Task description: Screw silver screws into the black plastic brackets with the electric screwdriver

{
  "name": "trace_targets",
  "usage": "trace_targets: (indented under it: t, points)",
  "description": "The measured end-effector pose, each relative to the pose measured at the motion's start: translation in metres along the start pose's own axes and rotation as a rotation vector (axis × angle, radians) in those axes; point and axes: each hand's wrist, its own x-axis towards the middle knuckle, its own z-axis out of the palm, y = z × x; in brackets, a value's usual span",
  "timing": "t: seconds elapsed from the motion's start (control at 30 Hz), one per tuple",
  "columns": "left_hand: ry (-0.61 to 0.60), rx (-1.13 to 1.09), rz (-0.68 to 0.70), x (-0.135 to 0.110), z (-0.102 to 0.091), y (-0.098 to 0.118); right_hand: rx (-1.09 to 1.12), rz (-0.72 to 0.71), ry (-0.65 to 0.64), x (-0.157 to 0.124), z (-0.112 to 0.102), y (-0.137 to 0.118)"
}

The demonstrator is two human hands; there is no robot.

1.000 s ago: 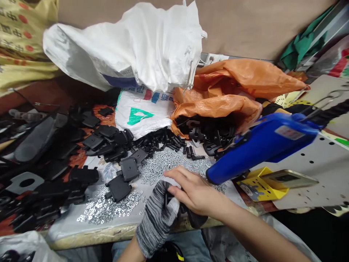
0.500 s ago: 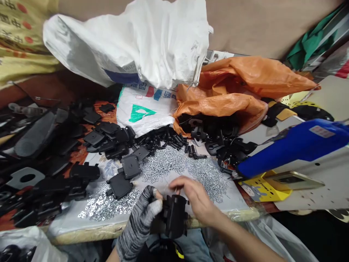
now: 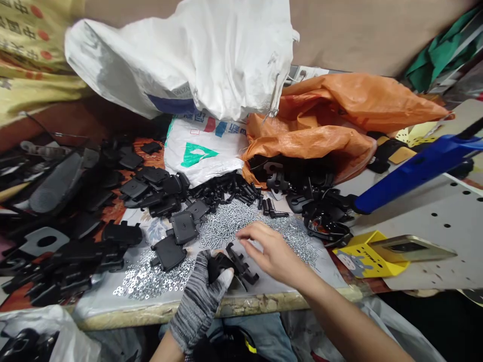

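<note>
Landmark: a heap of small silver screws (image 3: 236, 223) is spreading across a pale work sheet (image 3: 324, 281).

Left hand: the left hand (image 3: 198, 296), in a grey knit glove, is closed around the black plastic part, just in front of the heap. Its curled fingers are covering the near end of the part.

Right hand: the right hand (image 3: 273, 254) is bare, with its fingers spread apart, and is hanging over the front edge of the heap. I cannot tell whether its fingertips (image 3: 241, 237) are touching the screws.

Held thing: the black plastic part (image 3: 241, 266) is sitting between the hands, just in front of the heap. Its full shape is hidden by the glove, and its underside cannot be seen.

Beside the heap: flat black plates (image 3: 183, 227) are lying to its left, and loose silver washers (image 3: 145, 276) are scattering beyond them. Black pins (image 3: 234, 191) are bunching behind it.

Beyond the heap: a white woven sack (image 3: 196, 65) and an orange sack (image 3: 320, 125) are slumping behind it, with black pieces (image 3: 279, 181) partly hidden in the orange sack's mouth.

Right of the heap: a blue tool (image 3: 418, 168) is running out of the frame, so its end is cut off.
</note>
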Motion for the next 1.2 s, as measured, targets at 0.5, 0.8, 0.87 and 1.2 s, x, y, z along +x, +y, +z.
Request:
trace_targets:
  t: [0.5, 0.8, 0.87, 1.2]
  points:
    - [-0.103, -0.103, 0.149, -0.008, -0.006, 0.003, 0.574, 0.002, -0.195, 0.005, -0.011, -0.018]
    - [0.024, -0.003, 0.193, 0.006, -0.027, 0.011, 0.577, -0.021, -0.075, 0.007, 0.003, -0.032]
    - [0.138, 0.105, 0.218, 0.014, -0.044, 0.014, 0.434, 0.017, -0.001, 0.004, 0.009, -0.03]
    - [0.36, 0.499, 0.392, 0.018, -0.081, 0.028, -0.082, 0.044, -0.233, -0.007, 0.082, -0.007]
